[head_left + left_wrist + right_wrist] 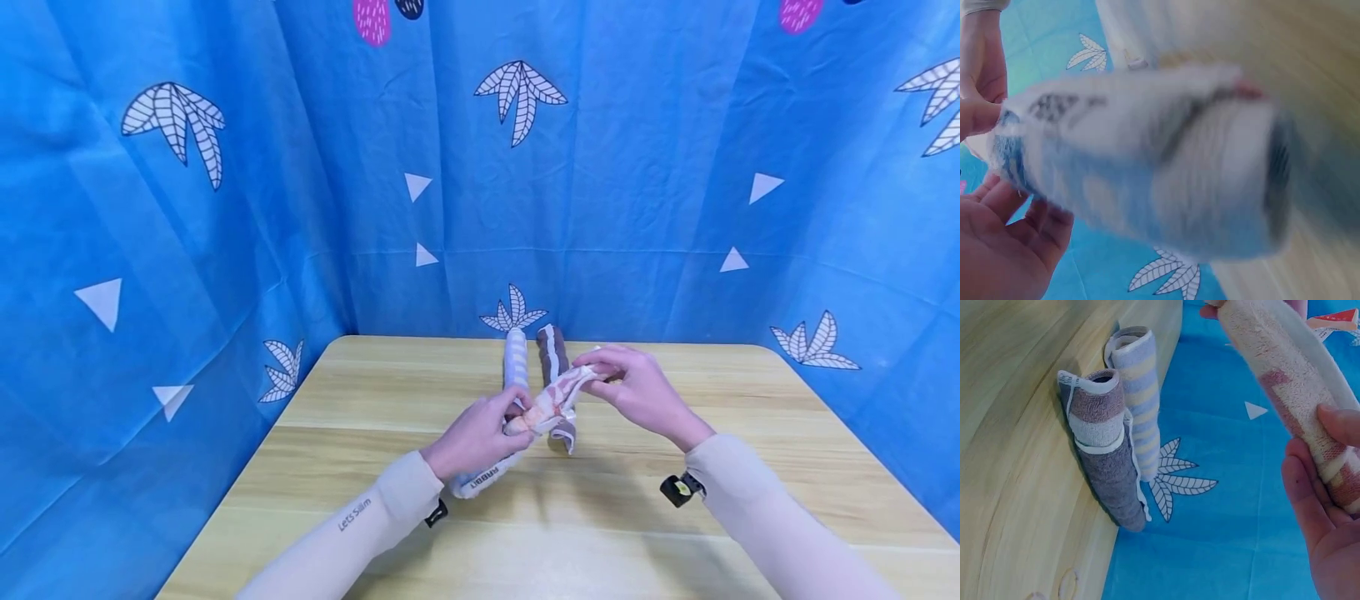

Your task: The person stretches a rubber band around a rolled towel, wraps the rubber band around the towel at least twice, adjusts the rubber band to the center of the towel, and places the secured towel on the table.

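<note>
Both hands hold a rolled towel with a pink and cream pattern, raised at a slant above the table. The left hand grips its lower end, and the right hand pinches the upper end between thumb and fingers. Under the left hand is a white and blue towel roll with dark letters on it, blurred in the left wrist view; whether the hand touches it I cannot tell. Beyond the hands, a brown rolled towel and a pale striped rolled towel lie side by side.
The light wooden table backs onto a blue curtain printed with leaves and triangles, which also hangs at both sides. Pale rings lie on the table close to the brown roll.
</note>
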A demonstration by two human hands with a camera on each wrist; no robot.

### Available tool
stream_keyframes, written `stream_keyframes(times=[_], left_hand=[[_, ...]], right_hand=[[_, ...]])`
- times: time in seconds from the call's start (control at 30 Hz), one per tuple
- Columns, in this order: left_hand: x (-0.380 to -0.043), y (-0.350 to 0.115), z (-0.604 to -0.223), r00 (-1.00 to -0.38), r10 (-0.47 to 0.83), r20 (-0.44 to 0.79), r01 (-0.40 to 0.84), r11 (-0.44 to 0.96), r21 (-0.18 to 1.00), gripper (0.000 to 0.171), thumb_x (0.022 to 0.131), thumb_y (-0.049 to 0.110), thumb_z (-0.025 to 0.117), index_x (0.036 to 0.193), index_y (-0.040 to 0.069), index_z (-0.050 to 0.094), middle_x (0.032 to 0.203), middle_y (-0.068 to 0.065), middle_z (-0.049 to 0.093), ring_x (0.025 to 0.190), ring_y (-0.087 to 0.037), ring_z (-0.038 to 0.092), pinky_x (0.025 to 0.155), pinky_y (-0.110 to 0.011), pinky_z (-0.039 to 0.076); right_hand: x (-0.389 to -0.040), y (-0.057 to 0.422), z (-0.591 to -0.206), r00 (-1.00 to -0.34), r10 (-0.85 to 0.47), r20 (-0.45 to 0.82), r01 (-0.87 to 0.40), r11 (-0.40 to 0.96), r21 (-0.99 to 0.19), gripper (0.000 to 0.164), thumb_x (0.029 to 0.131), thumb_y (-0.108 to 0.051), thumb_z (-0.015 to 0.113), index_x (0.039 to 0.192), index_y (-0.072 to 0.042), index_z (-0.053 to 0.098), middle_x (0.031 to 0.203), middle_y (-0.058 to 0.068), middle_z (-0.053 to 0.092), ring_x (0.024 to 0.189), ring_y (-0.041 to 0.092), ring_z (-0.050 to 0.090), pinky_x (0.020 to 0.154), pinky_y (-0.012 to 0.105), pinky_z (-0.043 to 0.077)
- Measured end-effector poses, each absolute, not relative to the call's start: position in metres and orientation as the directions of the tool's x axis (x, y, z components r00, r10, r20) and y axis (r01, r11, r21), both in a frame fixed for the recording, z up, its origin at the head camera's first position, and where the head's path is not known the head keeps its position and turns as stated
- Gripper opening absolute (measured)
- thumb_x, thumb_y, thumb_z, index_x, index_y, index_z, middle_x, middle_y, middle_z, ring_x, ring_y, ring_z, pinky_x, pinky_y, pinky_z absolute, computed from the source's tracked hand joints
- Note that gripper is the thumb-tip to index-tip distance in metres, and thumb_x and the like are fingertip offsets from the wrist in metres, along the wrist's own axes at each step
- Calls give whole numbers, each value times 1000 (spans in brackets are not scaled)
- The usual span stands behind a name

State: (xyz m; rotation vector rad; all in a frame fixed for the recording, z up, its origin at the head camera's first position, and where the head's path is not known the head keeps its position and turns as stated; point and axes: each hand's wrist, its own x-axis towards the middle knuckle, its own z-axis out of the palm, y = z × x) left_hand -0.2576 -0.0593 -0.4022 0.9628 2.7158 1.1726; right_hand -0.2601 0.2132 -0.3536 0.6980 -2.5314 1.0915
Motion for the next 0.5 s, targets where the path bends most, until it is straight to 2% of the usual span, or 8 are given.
stream_keyframes(times=[0.13,0.33,0.5], left_hand=[[-259,-60,-403,-828,536,166,446,450,774,28,93,26,70,115,27,53,109,0,71,88,-10,66,76,-28,56],[-261,-68,-405,-834,528,157,364,313,877,28,94,24,70,116,23,53,102,0,68,91,-15,66,76,-32,59],[-267,-76,-407,-860,490,146,315,282,906,28,94,23,70,116,21,54,104,-5,67,94,-19,67,79,-36,59]], right_hand=[[-265,208,-352,-843,-322,431,-536,569,-623,38,90,-11,75,126,-17,68,112,-2,67,90,16,65,78,30,57],[-270,207,-354,-832,-330,446,-555,517,-652,57,93,-4,69,146,-19,53,137,2,56,95,17,66,86,28,57],[-270,209,-358,-833,-328,446,-553,525,-647,59,96,-8,66,149,-24,48,146,2,50,97,14,67,90,30,56]])
